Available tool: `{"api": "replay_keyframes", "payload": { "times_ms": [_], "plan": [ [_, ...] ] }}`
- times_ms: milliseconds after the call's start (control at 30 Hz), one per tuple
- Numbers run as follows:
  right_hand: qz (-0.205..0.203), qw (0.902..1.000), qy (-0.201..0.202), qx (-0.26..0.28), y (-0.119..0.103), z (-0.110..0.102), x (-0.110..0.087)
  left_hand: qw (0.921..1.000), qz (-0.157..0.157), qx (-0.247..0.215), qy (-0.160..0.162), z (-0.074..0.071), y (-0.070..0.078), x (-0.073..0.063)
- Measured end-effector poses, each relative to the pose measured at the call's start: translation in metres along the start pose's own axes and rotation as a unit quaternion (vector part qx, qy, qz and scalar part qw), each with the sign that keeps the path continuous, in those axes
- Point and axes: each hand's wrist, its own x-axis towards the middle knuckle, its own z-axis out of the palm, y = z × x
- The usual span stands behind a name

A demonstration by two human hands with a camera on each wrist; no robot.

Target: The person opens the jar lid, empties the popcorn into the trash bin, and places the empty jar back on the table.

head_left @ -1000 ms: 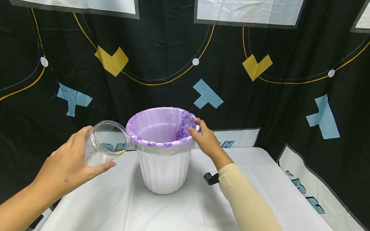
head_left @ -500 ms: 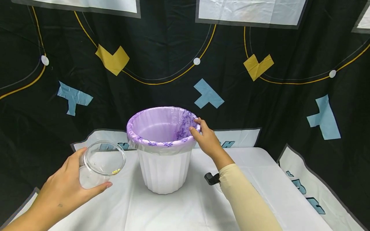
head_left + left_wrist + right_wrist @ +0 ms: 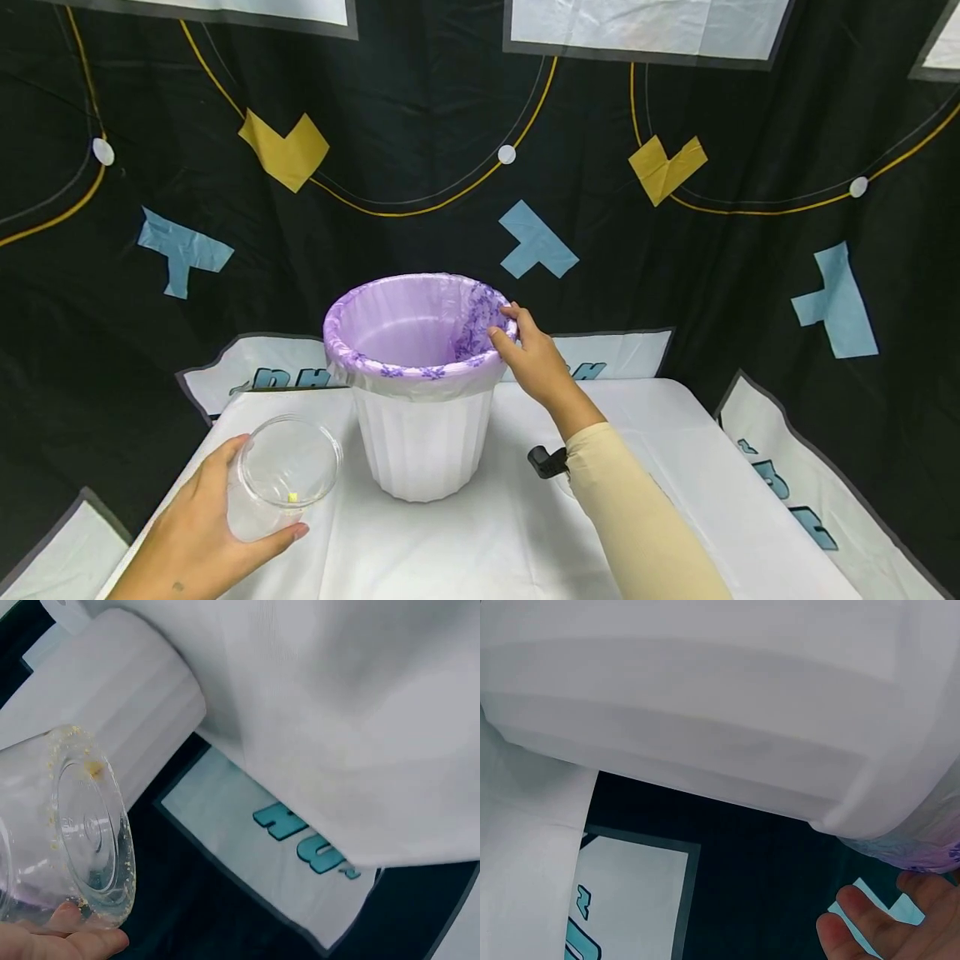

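My left hand [image 3: 198, 525] grips a clear jar [image 3: 262, 500], thumb along the near side, its open mouth tilted up and toward the camera. A small yellow bit shows inside it in the head view. Yellowish crumbs cling around the jar's base [image 3: 90, 825] in the left wrist view. To the jar's right stands a white ribbed trash bin [image 3: 423, 442], lined with a purple flowered bag [image 3: 397, 317] folded over its rim. My right hand [image 3: 536, 367] holds that rim at the right side, thumb toward me. In the right wrist view, fingers [image 3: 874, 926] show beside the bag's edge.
A white cloth covers the table [image 3: 420, 554]. Beside the right sleeve lies a black object [image 3: 547, 462], partly hidden. Behind hangs a black curtain [image 3: 420, 158] with yellow and blue shapes. White lettered panels [image 3: 615, 354] edge the table's back and sides.
My left hand has lowered the jar from beside the bin's rim toward the table, and its mouth now faces more upward. The right hand keeps its place on the rim.
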Motion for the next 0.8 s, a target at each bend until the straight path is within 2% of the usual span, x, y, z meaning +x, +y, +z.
{"api": "replay_keyframes", "payload": {
  "times_ms": [167,367,600,700,800],
  "plan": [
    [0.0,1.0,-0.002,0.0,-0.003,-0.001,0.001,0.9997,0.01,-0.021,0.009,0.012,0.001,-0.01],
    [0.004,1.0,-0.001,0.0,-0.004,-0.001,0.001,0.9986,0.01,-0.051,-0.008,0.027,0.01,-0.02],
    [0.004,1.0,-0.003,0.002,-0.005,-0.001,0.0,0.9936,-0.041,-0.089,-0.056,0.05,0.018,-0.032],
    [0.003,1.0,-0.001,-0.002,-0.005,-0.001,0.001,0.992,-0.031,-0.113,-0.048,0.06,0.02,-0.036],
    [0.003,1.0,-0.001,0.0,-0.004,-0.001,0.001,0.9871,-0.05,-0.132,-0.075,0.069,0.023,-0.037]
  ]
}}
